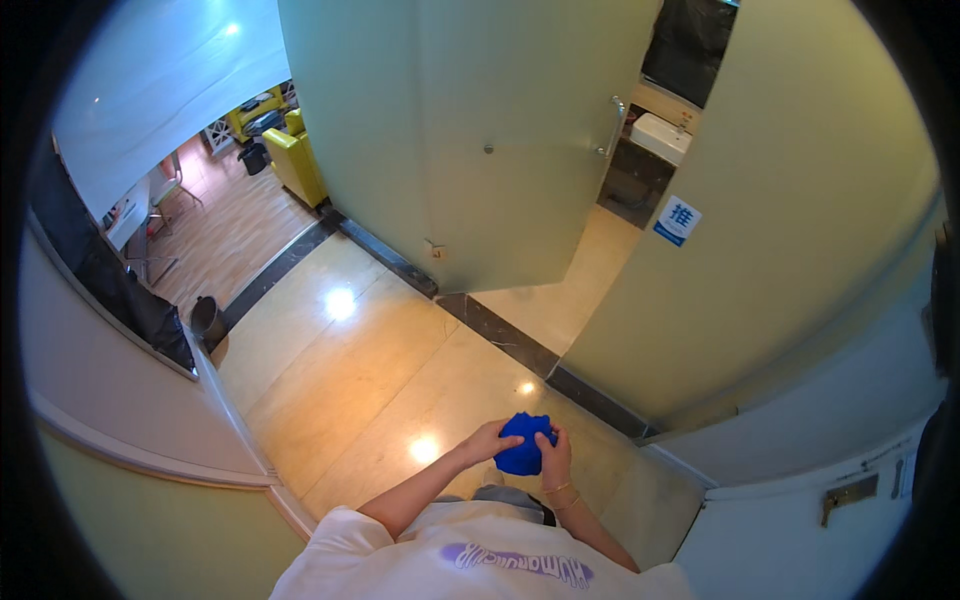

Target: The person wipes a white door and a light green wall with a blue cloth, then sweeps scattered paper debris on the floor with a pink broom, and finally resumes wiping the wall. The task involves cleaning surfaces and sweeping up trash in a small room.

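Observation:
A bright blue, folded or bunched cloth (523,456) is held in front of my body at waist height. My left hand (489,441) grips its left edge, the thumb lying across the front. On the other side my right hand (555,450) pinches it, with the thumb pressed on its face. The fingers behind the cloth are mostly hidden. Below the hands show the tiled floor (390,420) and part of a shoe.
A frosted glass door (517,150) with a metal handle (616,127) stands ajar, a white washbasin (660,139) beyond it. A glass panel (757,187) bears a sign (678,221). Left are a black bin (208,320) and a yellow armchair (295,161). A white door with a brass lock (851,495) is at right.

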Tool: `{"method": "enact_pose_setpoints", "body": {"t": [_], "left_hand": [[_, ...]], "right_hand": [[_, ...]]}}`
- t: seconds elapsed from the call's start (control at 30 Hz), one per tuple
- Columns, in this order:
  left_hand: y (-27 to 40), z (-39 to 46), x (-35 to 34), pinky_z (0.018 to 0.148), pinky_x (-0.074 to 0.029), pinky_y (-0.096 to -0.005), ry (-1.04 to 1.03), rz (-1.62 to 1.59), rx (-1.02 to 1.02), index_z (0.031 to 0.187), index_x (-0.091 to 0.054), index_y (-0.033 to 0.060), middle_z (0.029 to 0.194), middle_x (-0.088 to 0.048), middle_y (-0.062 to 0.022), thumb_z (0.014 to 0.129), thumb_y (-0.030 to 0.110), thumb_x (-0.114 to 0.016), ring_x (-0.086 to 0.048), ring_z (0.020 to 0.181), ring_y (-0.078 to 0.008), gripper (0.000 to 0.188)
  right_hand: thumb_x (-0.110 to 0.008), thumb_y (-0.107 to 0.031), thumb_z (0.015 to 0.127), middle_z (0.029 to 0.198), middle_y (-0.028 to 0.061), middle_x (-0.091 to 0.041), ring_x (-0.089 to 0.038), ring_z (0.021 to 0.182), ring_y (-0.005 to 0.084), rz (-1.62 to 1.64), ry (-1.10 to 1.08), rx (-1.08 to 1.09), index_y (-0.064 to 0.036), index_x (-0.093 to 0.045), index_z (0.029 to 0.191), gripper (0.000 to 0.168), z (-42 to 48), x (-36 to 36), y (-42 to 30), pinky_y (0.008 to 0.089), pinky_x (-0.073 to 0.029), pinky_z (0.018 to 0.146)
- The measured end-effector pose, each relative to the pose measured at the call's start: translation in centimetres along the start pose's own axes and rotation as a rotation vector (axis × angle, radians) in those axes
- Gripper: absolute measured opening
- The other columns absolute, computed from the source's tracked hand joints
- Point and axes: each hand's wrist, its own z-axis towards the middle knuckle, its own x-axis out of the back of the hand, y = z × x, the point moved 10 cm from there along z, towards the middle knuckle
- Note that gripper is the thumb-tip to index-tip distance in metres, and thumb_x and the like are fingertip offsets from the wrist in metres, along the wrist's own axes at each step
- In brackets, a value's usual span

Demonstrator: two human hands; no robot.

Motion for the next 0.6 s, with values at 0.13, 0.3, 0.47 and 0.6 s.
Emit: {"method": "enact_pose_setpoints", "body": {"t": [0.13,0.3,0.47,0.6], "left_hand": [[1.3,3.1,6.2,0.073,-0.042,-0.0258,0.243,0.036,-0.015,0.107,-0.046,0.0018,0.091,-0.056,-0.0075,0.079,0.022,-0.051,-0.052,0.081,-0.0124,0.035],[3.2,4.7,14.6,0.064,-0.044,-0.0288,0.607,0.079,-0.07,0.095,-0.051,0.0013,0.08,-0.059,-0.0124,0.078,0.022,-0.05,-0.057,0.073,-0.0205,0.026],[7.6,9.4,18.7,0.061,-0.043,-0.0343,0.582,0.424,-0.134,0.091,-0.048,-0.0015,0.079,-0.056,-0.0189,0.076,0.017,-0.05,-0.055,0.072,-0.032,0.024],[9.2,13.1,21.9,0.07,-0.041,-0.0343,0.404,0.419,0.011,0.097,-0.045,0.0002,0.09,-0.053,-0.0208,0.076,0.018,-0.049,-0.052,0.082,-0.0314,0.028]], "right_hand": [[-0.054,-0.008,0.071,0.087,0.0071,-0.049,-0.045,0.078,0.0144,0.171,0.008,-0.069,-0.002,-0.047,0.099,0.029,6.1,-1.9,1.5,0.0256,-0.039,0.071],[-0.049,-0.007,0.075,0.093,0.0078,-0.047,-0.046,0.082,0.016,-0.039,0.015,0.118,-0.003,-0.043,0.104,0.03,11.4,-6.6,-4.5,0.0257,-0.039,0.074],[-0.041,-0.032,0.084,0.098,0.0035,-0.048,-0.045,0.09,0.013,0.404,-0.266,-0.321,-0.008,-0.046,0.104,0.032,14.7,-17.6,-4.7,0.025,-0.038,0.076],[-0.035,-0.041,0.083,0.098,0.0043,-0.05,-0.048,0.089,0.015,0.701,-0.306,-0.497,-0.009,-0.047,0.103,0.039,18.7,-23.5,-5.1,0.0282,-0.04,0.077]]}}
